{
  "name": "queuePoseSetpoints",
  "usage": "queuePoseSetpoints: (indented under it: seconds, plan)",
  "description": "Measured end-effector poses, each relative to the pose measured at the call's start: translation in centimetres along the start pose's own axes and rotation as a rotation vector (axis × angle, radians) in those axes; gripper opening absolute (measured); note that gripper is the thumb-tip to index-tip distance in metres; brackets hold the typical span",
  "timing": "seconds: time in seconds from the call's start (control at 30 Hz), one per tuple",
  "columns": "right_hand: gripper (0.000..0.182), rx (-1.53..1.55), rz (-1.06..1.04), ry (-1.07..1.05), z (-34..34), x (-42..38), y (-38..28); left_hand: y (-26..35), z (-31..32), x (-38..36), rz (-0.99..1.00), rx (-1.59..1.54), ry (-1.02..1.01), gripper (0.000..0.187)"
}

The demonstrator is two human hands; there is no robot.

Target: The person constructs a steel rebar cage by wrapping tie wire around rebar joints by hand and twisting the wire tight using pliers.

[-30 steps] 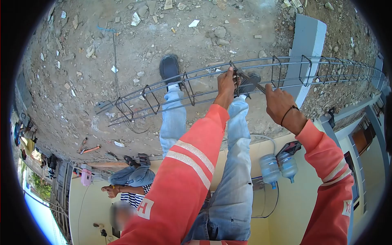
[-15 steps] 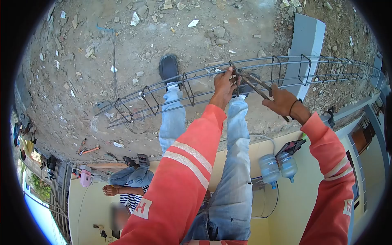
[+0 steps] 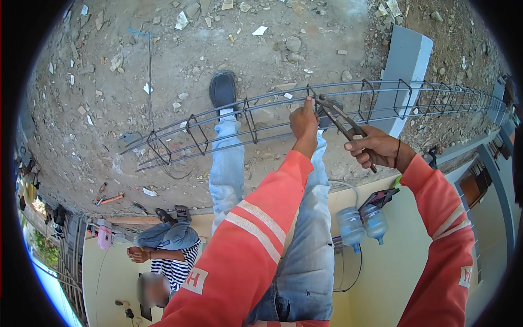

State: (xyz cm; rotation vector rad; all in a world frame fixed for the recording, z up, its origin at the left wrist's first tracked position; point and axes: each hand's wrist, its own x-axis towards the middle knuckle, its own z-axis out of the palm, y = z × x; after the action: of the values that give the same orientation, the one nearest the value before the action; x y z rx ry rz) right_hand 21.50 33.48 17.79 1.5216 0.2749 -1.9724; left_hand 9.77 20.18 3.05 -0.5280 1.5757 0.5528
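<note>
Several stirrups already stand along the rebar cage (image 3: 229, 122), while at one near its middle the left hand (image 3: 303, 122) pinches the top bar and the right hand (image 3: 373, 148) closes around pincers (image 3: 340, 121) biting that joint, judged unfinished.

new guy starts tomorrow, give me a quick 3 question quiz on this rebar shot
1. True or false: the right hand holds the pincers.
2. What does the left hand grip? A) a water bottle B) the rebar cage C) a hammer
3. Fill in: the pincers' head meets the cage beside the ____ hand.

Key: 1 true; 2 B; 3 left
</note>
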Motion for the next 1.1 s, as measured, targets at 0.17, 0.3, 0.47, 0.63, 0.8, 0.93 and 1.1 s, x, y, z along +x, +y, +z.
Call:
queuePoseSetpoints:
  seconds: [0.17,0.3,0.47,0.63,0.8,0.93,1.1]
  plan:
    - [0.032,0.06,0.111,-0.08,-1.6,1.1,1.2,-0.2,2.2,-2.8,-0.257,-0.688,-0.45,0.053]
    - [0.024,-1.254,-0.143,0.585,-0.1,1.3,1.7,0.0,5.0,-2.4,-0.129,-0.747,-0.523,0.041]
    - [0.026,-1.644,-0.247,0.993,2.7,0.4,1.6,0.8,5.4,-2.4,-0.135,-0.572,-0.35,0.028]
    - [0.039,-1.304,-0.133,0.576,0.4,1.8,1.7,1.4,2.0,-1.5,-0.377,-0.646,-0.642,0.031]
    - [0.034,-0.537,0.201,0.327,0.5,0.0,-0.7,0.9,4.3,-0.7,-0.369,-1.122,-0.748,0.023]
    - [0.026,-0.339,0.238,0.187,1.6,0.2,0.2,-0.3,5.1,1.4,-0.222,-1.161,-0.991,0.019]
    - [0.017,-1.499,-0.253,0.997,3.7,2.3,4.0,2.8,6.5,-1.3,-0.373,-0.766,-0.223,0.015]
